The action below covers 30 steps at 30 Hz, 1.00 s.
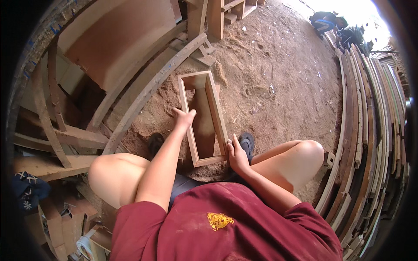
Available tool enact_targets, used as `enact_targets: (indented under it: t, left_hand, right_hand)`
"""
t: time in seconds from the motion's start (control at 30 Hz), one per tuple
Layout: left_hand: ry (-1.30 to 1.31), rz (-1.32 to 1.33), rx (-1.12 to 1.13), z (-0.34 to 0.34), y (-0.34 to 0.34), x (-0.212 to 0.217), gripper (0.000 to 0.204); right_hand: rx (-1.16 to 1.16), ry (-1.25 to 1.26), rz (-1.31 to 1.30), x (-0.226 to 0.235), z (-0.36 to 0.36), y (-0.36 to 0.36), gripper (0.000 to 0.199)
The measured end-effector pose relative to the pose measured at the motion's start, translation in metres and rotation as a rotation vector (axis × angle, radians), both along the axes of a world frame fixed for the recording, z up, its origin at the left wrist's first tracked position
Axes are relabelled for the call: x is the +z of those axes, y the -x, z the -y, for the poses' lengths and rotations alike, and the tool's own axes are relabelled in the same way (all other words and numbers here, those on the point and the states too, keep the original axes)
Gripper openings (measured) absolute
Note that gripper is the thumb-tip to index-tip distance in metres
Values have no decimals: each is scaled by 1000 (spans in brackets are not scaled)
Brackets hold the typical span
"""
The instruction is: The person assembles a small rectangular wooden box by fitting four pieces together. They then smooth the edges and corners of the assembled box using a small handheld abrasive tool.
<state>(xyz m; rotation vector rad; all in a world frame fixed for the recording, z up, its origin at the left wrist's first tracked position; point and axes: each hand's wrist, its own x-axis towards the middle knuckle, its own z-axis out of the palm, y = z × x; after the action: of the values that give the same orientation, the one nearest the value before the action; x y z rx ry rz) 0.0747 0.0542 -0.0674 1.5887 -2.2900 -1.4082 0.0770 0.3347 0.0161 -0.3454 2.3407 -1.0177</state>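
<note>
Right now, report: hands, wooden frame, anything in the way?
Left hand gripping wooden frame by its left side; right hand at its near right corner. Frame's opening faces up. Left foot and right foot close on either side.

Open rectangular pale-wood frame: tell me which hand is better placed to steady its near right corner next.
Probably the right hand: it is at that corner of the frame, while the left hand is on its long left side, farther away.
</note>
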Motion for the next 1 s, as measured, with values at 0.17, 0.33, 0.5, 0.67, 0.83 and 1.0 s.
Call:
enact_targets:
  t: [0.17,0.33,0.5,0.67,0.83,1.0]
  left_hand:
    - [118,-229,108,-15,0,-13,83]
    - [103,-260,104,-9,21,4,75]
    - [251,-218,126,20,63,11,74]
    - [288,-184,42,25,72,19,53]
    - [272,-181,79,22,70,19,55]
    - [243,-170,44,21,69,29,57]
  right_hand:
    - [-5,18,-30,6,18,10,55]
    - [-64,111,-215,-34,34,38,51]
    - [12,128,-229,-37,67,99,51]
    - [207,110,-158,-31,49,113,53]
    - [305,91,-79,-30,9,91,55]
    - [256,126,-183,-42,46,118,55]
